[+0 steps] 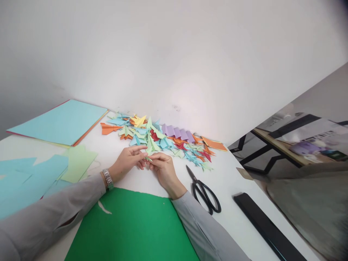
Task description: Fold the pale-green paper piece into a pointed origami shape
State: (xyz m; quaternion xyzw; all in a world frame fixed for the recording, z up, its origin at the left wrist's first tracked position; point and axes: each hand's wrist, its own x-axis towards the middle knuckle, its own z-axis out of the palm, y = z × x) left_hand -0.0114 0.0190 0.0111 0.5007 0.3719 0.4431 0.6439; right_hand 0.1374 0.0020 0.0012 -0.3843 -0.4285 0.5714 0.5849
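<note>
Between my two hands is a small folded piece of light green paper (148, 158), mostly covered by the fingers. My left hand (129, 159), with a metal watch at the wrist, pinches it from the left between thumb and fingers. From the right, my right hand (163, 168) grips its other side with thumb and forefinger. Just beyond the hands lies a heap of folded paper shapes (138, 135) in blue, green, orange, yellow and red. A green sheet (133, 228) lies beneath my forearms.
Black-handled scissors (202, 190) lie right of my right hand, points away. Farther right is a long black object (268, 226). Loose blue sheets (51, 170) and a large paper stack (59, 121) are at left. A zigzag purple strip (178, 133) rests by the white wall (163, 54).
</note>
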